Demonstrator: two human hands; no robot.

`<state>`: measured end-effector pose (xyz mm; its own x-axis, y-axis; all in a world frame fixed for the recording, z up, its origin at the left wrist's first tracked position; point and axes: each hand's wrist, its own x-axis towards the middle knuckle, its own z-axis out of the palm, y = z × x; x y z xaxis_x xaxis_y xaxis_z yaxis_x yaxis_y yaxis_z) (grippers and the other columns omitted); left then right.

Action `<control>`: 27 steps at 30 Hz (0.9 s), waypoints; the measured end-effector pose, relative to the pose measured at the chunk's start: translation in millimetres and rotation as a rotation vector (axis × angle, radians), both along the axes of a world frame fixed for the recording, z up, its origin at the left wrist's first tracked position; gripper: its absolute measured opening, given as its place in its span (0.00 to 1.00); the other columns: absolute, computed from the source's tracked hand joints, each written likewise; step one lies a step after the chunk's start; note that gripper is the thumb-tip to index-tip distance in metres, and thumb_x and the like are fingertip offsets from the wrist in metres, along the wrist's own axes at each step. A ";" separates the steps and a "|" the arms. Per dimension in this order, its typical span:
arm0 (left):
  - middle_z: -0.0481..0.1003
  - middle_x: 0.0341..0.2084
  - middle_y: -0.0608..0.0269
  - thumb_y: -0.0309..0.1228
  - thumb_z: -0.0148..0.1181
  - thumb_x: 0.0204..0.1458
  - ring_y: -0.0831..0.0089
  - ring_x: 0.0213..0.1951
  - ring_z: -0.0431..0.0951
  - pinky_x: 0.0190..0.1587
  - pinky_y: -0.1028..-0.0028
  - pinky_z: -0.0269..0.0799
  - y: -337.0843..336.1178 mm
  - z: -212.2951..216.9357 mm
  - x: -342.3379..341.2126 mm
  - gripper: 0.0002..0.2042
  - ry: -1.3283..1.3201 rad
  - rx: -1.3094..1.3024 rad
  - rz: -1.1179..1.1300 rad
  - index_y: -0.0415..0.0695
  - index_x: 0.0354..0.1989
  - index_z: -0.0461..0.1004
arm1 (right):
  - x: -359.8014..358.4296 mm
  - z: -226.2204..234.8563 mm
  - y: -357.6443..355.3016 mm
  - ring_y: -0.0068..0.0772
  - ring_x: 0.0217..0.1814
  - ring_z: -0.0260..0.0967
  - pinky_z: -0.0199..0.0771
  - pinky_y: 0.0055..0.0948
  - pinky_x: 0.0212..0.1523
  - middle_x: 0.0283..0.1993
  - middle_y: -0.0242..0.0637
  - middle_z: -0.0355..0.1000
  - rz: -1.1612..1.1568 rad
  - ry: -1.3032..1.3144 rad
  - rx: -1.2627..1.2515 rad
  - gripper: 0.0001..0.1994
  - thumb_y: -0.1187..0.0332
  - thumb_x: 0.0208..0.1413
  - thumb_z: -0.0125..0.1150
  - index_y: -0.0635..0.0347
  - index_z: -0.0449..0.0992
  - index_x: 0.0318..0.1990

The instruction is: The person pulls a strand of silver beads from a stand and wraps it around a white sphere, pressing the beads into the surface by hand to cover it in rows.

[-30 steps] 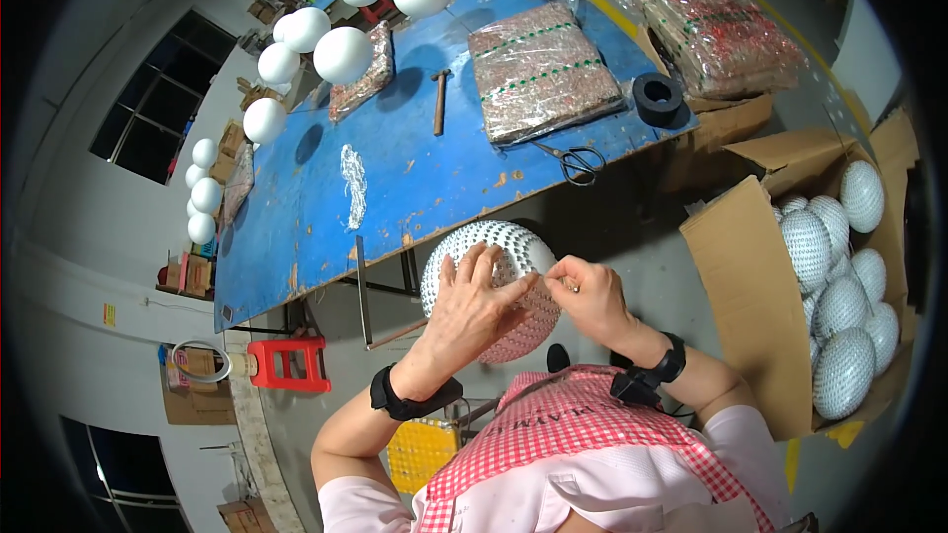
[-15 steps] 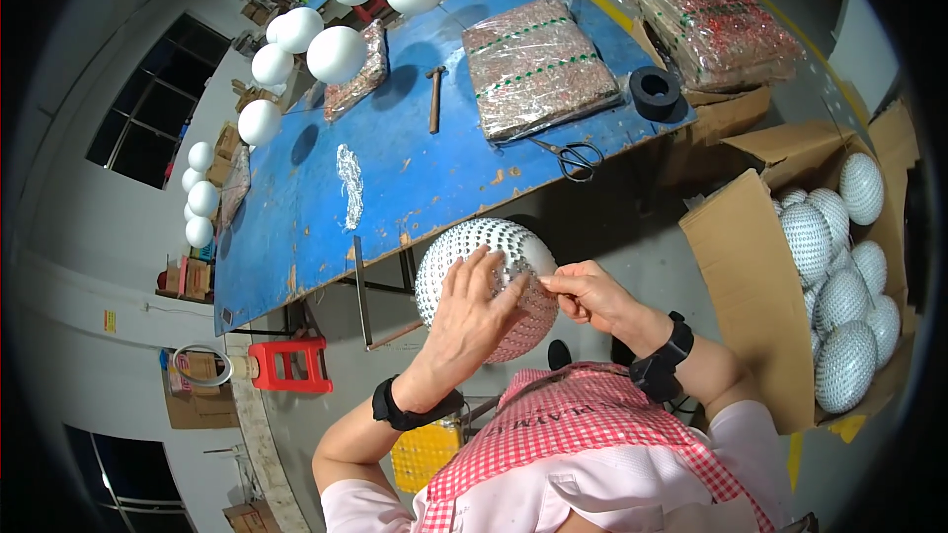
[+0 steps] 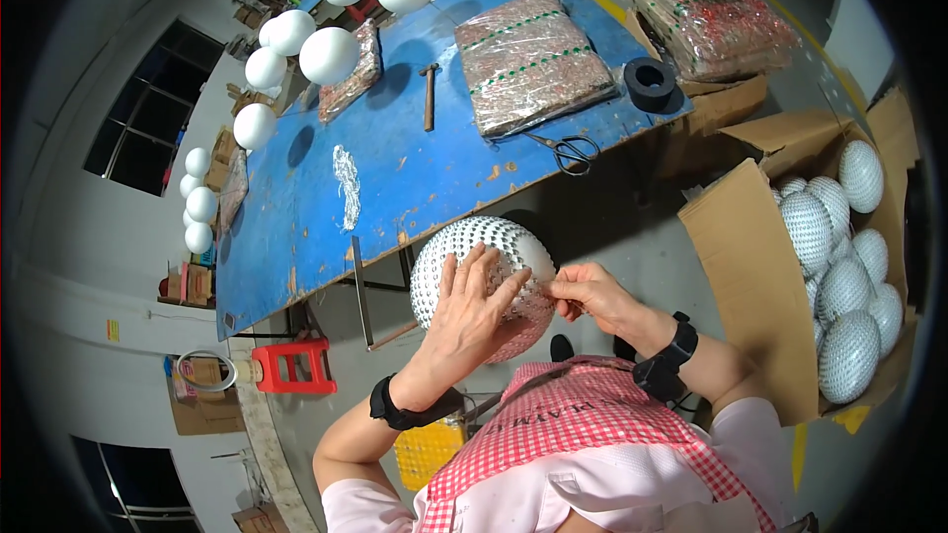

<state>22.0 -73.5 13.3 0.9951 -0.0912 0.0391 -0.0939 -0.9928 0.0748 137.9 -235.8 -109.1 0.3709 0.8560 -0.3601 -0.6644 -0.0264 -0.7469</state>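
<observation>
A large white ball (image 3: 441, 271), covered in rows of small silvery bead-like pieces, is in front of my body below the table edge. A smooth white patch shows at its upper right, and its underside has a pinkish tint. My left hand (image 3: 468, 311) lies over the ball's near side, fingers spread and touching the rows. At the ball's right side my right hand (image 3: 591, 294) is closed in a pinch, thumb and forefinger together against the surface. What lies between those fingertips is too small to make out.
On the blue table (image 3: 395, 188) are a silvery bead bundle (image 3: 347, 188), a hammer (image 3: 430, 99), wrapped packs (image 3: 533, 64), black tape (image 3: 650, 84) and scissors (image 3: 568, 150). Plain white balls (image 3: 329, 56) hang at its far left. A carton (image 3: 746, 276) of beaded balls stands right, a red stool (image 3: 296, 367) left.
The ball has shifted slightly left. My right hand still pinches at its right side, with the fingers slightly moved. My left hand stays spread on the ball.
</observation>
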 end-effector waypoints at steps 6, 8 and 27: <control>0.58 0.63 0.41 0.38 0.67 0.46 0.48 0.66 0.56 0.64 0.46 0.51 11.1 -2.8 0.0 0.31 0.043 0.000 -0.043 0.52 0.61 0.66 | -0.1 -0.4 -0.2 0.19 0.25 0.70 0.69 0.19 0.28 0.23 0.29 0.73 -0.006 -0.100 -0.004 0.09 0.65 0.60 0.58 0.58 0.73 0.29; 0.57 0.64 0.41 0.39 0.67 0.46 0.48 0.66 0.56 0.64 0.45 0.50 9.7 -1.8 1.2 0.31 0.047 -0.055 -0.066 0.52 0.61 0.66 | 0.4 5.9 0.6 0.19 0.25 0.70 0.69 0.18 0.28 0.24 0.29 0.73 0.010 -0.120 -0.007 0.08 0.66 0.60 0.58 0.58 0.74 0.30; 0.66 0.55 0.50 0.35 0.67 0.45 0.54 0.59 0.64 0.55 0.55 0.60 -10.9 12.1 -0.9 0.25 -0.009 0.040 -0.067 0.52 0.55 0.73 | -2.1 -1.0 -4.6 0.21 0.26 0.72 0.72 0.20 0.28 0.26 0.31 0.74 0.076 -0.088 0.019 0.08 0.68 0.59 0.60 0.61 0.75 0.29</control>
<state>21.2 -84.4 25.4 0.9862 -0.1595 0.0434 -0.1610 -0.9864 0.0340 135.7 -240.4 -110.1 0.3338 0.8893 -0.3126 -0.5930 -0.0597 -0.8030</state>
